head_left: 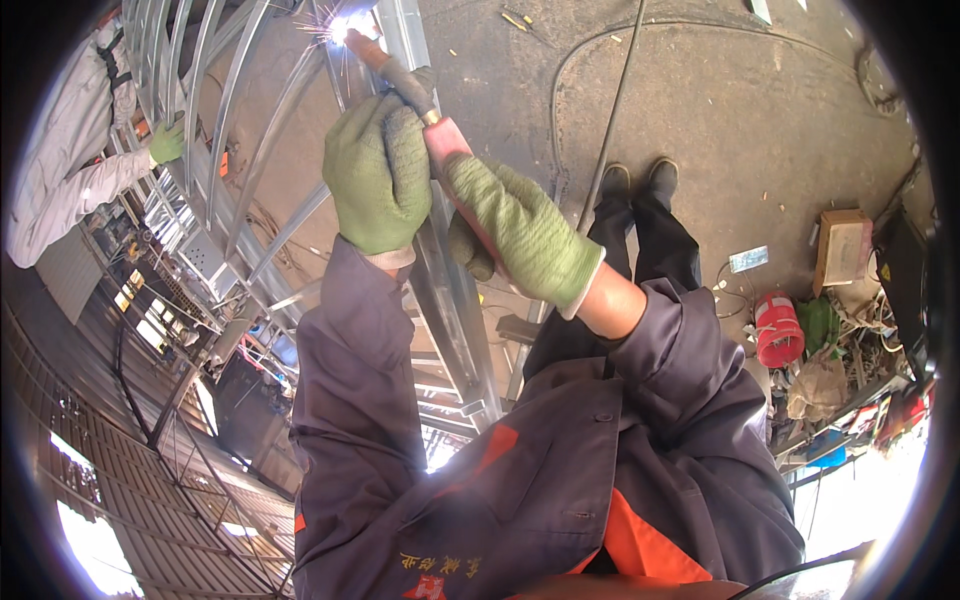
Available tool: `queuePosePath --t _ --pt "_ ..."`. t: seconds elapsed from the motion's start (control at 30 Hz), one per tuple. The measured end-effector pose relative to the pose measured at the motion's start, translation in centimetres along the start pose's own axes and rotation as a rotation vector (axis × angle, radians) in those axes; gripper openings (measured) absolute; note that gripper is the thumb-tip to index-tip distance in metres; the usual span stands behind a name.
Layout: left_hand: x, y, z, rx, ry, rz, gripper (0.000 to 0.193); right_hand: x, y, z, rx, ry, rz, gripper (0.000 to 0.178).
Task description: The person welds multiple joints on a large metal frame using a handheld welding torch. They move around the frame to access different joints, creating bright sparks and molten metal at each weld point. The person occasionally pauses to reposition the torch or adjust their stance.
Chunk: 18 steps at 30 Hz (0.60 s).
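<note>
My left hand (378, 172), in a green knitted glove, is closed around the front part of a welding torch (440, 135). My right hand (520, 232), gloved the same way, grips the torch's red handle lower down. The torch tip touches a grey metal frame (440, 290) at the top of the view, where a bright arc with sparks (340, 25) burns. The frame's long bars run under both hands. My dark sleeves and jacket fill the lower middle.
Another person in light clothes stands at the far left, a green-gloved hand (166, 143) on the frame bars. A cable (610, 110) crosses the concrete floor. A red cylinder (778, 328), a cardboard box (842, 250) and clutter lie at the right.
</note>
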<state>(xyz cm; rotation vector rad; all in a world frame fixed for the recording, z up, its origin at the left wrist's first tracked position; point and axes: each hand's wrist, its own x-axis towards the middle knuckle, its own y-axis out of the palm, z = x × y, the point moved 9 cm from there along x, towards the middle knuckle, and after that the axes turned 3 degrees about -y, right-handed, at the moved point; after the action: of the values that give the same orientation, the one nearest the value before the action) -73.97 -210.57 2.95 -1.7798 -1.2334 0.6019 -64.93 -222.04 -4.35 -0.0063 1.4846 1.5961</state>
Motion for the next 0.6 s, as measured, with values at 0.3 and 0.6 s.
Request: queuePosePath --t 0.3,0.6 --pt "0.3 0.2 -1.6 0.134 0.051 0.019 0.020 -0.2 -1.4 -0.5 0.024 0.012 -0.076 0.064" --pt "-0.2 0.2 -0.2 0.089 -0.042 0.018 0.021 0.7 -1.1 0.2 -0.012 -0.008 -0.033 0.073"
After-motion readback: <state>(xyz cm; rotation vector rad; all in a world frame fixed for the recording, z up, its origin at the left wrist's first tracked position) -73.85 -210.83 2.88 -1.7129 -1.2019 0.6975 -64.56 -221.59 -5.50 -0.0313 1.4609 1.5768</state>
